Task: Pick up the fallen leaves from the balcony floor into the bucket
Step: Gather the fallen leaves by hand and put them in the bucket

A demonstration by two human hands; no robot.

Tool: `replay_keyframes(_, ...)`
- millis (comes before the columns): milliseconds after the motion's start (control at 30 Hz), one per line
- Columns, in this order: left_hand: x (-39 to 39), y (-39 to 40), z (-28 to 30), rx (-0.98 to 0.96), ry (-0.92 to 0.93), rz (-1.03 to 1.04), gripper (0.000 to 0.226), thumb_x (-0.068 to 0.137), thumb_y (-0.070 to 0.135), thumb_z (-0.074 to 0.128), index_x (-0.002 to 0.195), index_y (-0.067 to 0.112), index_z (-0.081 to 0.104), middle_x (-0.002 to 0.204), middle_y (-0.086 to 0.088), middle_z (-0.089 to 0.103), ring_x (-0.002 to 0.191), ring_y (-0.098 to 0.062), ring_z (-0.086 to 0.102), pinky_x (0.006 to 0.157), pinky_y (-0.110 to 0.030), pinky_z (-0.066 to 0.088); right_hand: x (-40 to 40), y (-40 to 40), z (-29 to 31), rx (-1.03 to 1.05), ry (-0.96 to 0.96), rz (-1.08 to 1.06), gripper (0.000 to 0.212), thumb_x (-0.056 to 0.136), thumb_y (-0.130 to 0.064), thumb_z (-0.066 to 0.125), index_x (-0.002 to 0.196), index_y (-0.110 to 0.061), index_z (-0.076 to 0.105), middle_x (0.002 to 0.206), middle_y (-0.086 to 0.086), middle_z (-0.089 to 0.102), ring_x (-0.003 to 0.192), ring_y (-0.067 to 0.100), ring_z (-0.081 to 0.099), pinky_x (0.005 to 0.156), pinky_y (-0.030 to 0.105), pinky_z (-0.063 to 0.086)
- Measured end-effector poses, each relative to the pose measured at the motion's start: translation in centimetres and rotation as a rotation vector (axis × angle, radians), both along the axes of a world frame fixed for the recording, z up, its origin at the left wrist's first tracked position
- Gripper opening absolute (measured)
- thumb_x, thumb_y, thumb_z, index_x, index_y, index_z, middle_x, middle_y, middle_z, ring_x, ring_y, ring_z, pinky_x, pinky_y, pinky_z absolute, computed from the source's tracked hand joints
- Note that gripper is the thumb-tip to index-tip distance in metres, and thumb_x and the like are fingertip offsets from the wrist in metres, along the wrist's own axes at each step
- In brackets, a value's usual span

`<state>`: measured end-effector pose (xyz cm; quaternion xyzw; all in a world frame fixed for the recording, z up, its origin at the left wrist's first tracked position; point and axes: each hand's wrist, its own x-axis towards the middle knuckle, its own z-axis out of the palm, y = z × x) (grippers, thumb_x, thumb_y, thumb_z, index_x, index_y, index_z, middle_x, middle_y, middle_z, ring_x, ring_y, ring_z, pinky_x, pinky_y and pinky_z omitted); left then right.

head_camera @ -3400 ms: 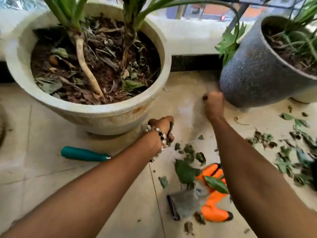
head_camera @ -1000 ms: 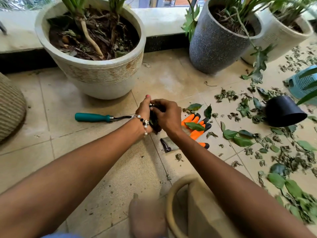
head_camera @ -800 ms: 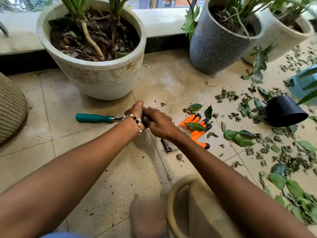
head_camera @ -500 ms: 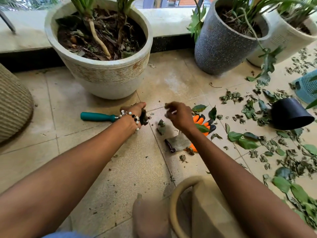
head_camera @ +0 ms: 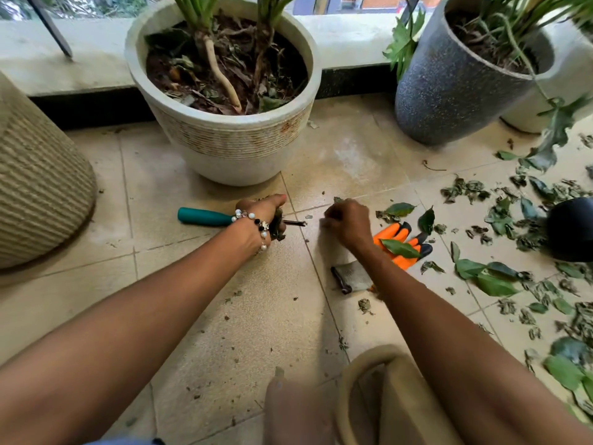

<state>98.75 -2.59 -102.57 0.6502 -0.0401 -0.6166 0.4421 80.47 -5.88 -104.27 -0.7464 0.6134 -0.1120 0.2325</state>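
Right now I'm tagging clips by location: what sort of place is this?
Most likely a home balcony used for potted plants: a large cream ribbed planter and a speckled grey planter stand on a beige tiled floor strewn with cut green leaves.

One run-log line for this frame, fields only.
stage: gathering | left hand: grips leaf scraps | right hand: fingers curled at the floor, hold unclear | bucket: near edge | leaves: scattered right

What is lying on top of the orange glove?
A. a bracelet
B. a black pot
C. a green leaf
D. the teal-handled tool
C: a green leaf lies across the fingers of the orange glove, while the teal-handled tool lies on the floor on the far side of the hands.
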Motion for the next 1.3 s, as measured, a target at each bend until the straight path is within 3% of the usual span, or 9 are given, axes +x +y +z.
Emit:
replay_keyframes(233,-0.8,0.0,0.2,-0.005,-0.034,-0.017,0.023,0.082,0.014,0.075,0.077,0.002,0.055,0.059,-0.01,0.05,0.03,-0.016,0.042,0.038,-0.021,0.039,-0.8,-2.9,-1.2,0.006,0.234,0.201,0.05,0.085,-0.014,0.068,0.134,-0.012,0.055,0.143,0.019,0.043,0.126,0.042,0.038,0.103,0.044,0.036)
replay_keyframes(367,-1.6,0.0,-0.1,0.0,-0.044,-0.05,0.024,0.082,0.015,0.075,0.09,0.0,0.057,0.058,-0.009,0.051,0.03,-0.016,0.043,0.039,-0.022,0.039,-1.4,-1.4,-2.1,-0.119,0.287,0.253,0.024,0.09,-0.005,0.05,0.106,0.003,0.066,0.113,0.021,0.061,0.103,0.036,0.053,0.08,0.038,0.046)
replay_keyframes(500,-2.0,-0.1,-0.3,0.008,-0.06,-0.061,0.023,0.082,0.016,0.075,0.089,0.0,0.059,0.054,-0.008,0.052,0.031,-0.016,0.044,0.041,-0.023,0.04,-2.4,-0.6,-1.5,-0.109,0.293,0.235,0.021,0.085,0.0,0.055,0.099,0.003,0.071,0.103,0.021,0.065,0.101,0.035,0.057,0.082,0.038,0.048)
replay_keyframes(700,-2.5,-0.4,0.0,-0.003,-0.057,-0.054,0.02,0.081,0.013,0.075,0.082,0.0,0.06,0.057,-0.01,0.054,0.033,-0.016,0.044,0.041,-0.023,0.041,-2.6,-3.8,0.1,-0.157,-0.028,-0.087,0.025,0.078,0.003,0.067,0.101,-0.004,0.074,0.104,0.016,0.072,0.098,0.032,0.066,0.089,0.037,0.05)
replay_keyframes(833,-2.4,-0.5,0.0,0.008,-0.032,-0.055,0.021,0.081,0.013,0.074,0.088,-0.001,0.061,0.061,-0.011,0.054,0.033,-0.017,0.044,0.04,-0.023,0.04,-1.2,-6.1,-0.5,-0.067,0.189,0.097,0.033,0.09,-0.002,0.054,0.12,-0.004,0.066,0.127,0.019,0.062,0.116,0.035,0.057,0.096,0.038,0.044)
replay_keyframes(933,-2.5,-0.6,-0.1,0.02,-0.008,-0.065,0.026,0.081,0.015,0.075,0.095,-0.001,0.061,0.064,-0.012,0.054,0.032,-0.017,0.044,0.041,-0.023,0.04,-0.6,-5.7,-1.8,-0.096,0.387,0.215,0.023,0.09,-0.002,0.054,0.107,-0.004,0.069,0.103,0.016,0.067,0.091,0.031,0.06,0.076,0.034,0.052)
replay_keyframes(1033,-3.0,-0.4,0.0,0.028,0.001,-0.088,0.024,0.081,0.017,0.076,0.089,-0.001,0.062,0.064,-0.011,0.055,0.032,-0.017,0.045,0.041,-0.023,0.041,-1.4,-4.4,-2.3,-0.165,0.392,0.22,0.02,0.083,0.009,0.057,0.094,0.001,0.07,0.091,0.02,0.066,0.088,0.033,0.057,0.068,0.034,0.044)
replay_keyframes(1167,-4.2,0.2,0.3,0.01,0.022,-0.124,0.027,0.084,0.025,0.075,0.078,0.001,0.065,0.063,-0.011,0.059,0.036,-0.018,0.048,0.04,-0.022,0.042,-2.2,-2.8,-0.3,-0.085,0.05,-0.02,0.015,0.082,0.003,0.067,0.093,-0.003,0.075,0.094,0.016,0.073,0.088,0.03,0.067,0.082,0.037,0.053)
replay_keyframes(1300,-6.2,0.0,0.9,-0.043,0.113,-0.147,0.044,0.084,0.043,0.071,0.089,0.0,0.068,0.076,-0.019,0.067,0.042,-0.019,0.052,0.043,-0.022,0.044,-0.9,0.2,4.5,0.244,-0.658,-0.315,0.013,0.075,0.005,0.077,0.086,0.001,0.071,0.075,0.014,0.07,0.065,0.022,0.07,0.065,0.031,0.058)
